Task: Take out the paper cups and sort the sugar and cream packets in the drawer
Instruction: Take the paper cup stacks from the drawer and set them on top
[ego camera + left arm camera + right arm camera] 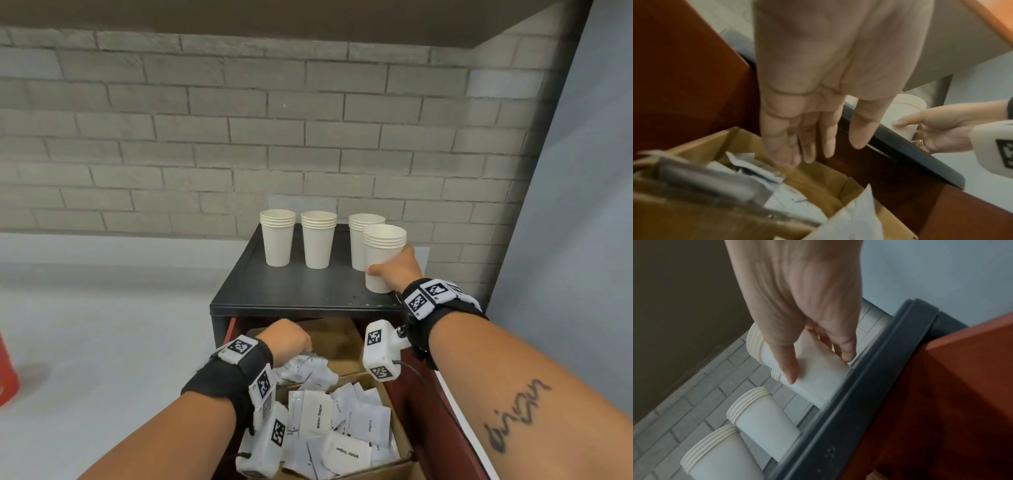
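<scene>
Four stacks of white paper cups stand on the black cabinet top (308, 291). My right hand (394, 270) grips the front right cup stack (382, 246) low on its side, thumb on one side and fingers on the other; its base is at the top's front edge. The other stacks (277, 240) (318, 241) (358, 233) line the back. Below, in the open drawer (421, 411), cardboard boxes hold white packets (342, 425) marked White Sugar, Cream and Coffee. My left hand (813, 146) hovers over the rear box's packets (305, 371), fingers straight, holding nothing.
A grey brick wall (239, 154) runs right behind the cabinet, and a pale blue panel (582, 205) closes the right side. On the grey floor at the far left stands a red object (7, 373). The rear cardboard box (342, 339) shows bare bottom on its right.
</scene>
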A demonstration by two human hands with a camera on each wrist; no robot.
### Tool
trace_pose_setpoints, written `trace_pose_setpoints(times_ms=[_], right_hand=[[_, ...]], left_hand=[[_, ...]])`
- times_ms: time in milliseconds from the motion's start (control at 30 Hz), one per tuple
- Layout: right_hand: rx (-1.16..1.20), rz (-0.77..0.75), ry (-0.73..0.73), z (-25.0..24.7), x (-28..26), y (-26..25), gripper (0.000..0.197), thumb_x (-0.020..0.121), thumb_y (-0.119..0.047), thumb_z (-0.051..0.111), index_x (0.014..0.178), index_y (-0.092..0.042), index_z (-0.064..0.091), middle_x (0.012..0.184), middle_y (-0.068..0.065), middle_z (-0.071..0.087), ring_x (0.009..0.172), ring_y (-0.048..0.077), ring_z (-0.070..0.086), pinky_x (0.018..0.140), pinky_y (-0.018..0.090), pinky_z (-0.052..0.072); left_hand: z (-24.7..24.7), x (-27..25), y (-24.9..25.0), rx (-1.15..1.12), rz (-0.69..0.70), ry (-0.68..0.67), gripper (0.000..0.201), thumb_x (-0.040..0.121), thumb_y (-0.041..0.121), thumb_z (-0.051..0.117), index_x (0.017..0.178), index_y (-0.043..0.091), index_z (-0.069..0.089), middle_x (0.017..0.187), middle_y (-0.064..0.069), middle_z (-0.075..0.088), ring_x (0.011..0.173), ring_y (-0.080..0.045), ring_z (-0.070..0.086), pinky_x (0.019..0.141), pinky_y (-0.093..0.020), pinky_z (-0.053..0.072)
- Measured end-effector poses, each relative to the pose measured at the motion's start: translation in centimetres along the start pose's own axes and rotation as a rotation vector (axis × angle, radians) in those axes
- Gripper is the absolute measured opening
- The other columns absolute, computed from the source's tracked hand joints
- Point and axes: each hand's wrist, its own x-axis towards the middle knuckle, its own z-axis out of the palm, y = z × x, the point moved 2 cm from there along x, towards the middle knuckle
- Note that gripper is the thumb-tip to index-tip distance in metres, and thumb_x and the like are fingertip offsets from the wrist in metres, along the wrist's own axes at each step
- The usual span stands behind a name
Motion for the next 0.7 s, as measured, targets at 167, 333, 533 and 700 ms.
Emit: trace_pose_setpoints(times_ms=[167,333,533,700], right_hand=[[-0.093,0.050,-0.030,0.4,0.4,0.7,0.064,0.079,-0.007,0.071,0.131,-0.004,0.033,0.132,0.017,0.049,0.120,0.035,0.049,0.097,0.040,0.041],[-0.140,0.068,-0.007,0.6,0.3,1.3,0.057,0.080,-0.008,0.068,0.128,-0.004,0.037,0.129,0.017,0.052,0.117,0.035,0.051,0.096,0.040,0.042],[-0.006,0.118,0.066,1.3,-0.9,1.3,0.035,0.074,-0.010,0.062,0.107,0.000,0.055,0.105,0.019,0.061,0.095,0.036,0.060,0.080,0.038,0.050],[0.103,0.214,-0.234,4.0,-5.7,0.6,0.007,0.092,-0.006,0.051,0.088,-0.004,0.056,0.079,0.011,0.056,0.054,0.014,0.060,0.049,0.016,0.051]], left_hand=[[0.1,1.0,-1.7,0.084,-0.118,0.036,0.036,0.087,0.015,0.057,0.118,-0.002,0.061,0.126,-0.017,0.060,0.117,-0.029,0.056,0.080,-0.027,0.043],[0.0,1.7,-2.6,0.090,-0.164,0.061,0.039,0.086,0.017,0.057,0.121,-0.001,0.059,0.129,-0.017,0.057,0.120,-0.029,0.053,0.095,-0.033,0.044],[0.0,2.2,-2.6,-0.174,-0.148,0.095,0.041,0.094,0.014,0.051,0.128,-0.007,0.051,0.135,-0.023,0.051,0.126,-0.034,0.048,0.099,-0.035,0.042],[0.6,2.8,-2.5,-0.310,-0.203,0.061,0.043,0.098,0.020,0.044,0.134,-0.004,0.046,0.140,-0.020,0.046,0.131,-0.034,0.043,0.106,-0.035,0.035]])
